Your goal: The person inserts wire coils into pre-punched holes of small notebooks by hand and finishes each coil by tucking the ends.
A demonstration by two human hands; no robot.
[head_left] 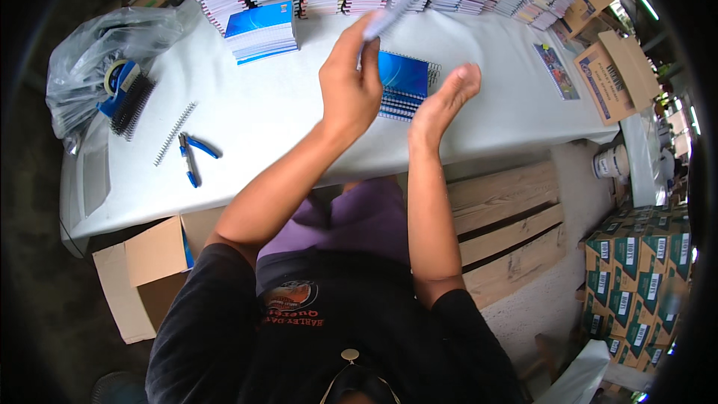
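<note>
Now, risks as things stand:
L hand [350,82]: raised, fingers pinched on a pale blurred sheet [393,16], prob. a cover.
R hand [443,101]: open, flat, edge against the blue spiral notebook stack [402,84].
Stack: mid worktop [262,105], near its front edge.
Risk 1: sheet slips, pinch is light.
Risk 2: R hand nudges stack askew.
Pliers [193,153]: left, well apart.

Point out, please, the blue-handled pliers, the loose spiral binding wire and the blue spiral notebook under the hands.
blue-handled pliers [191,154]: head view, on the handles near the pivot.
loose spiral binding wire [175,133]: head view, mid-length of the coil.
blue spiral notebook [402,75]: head view, on its blue cover.
</note>
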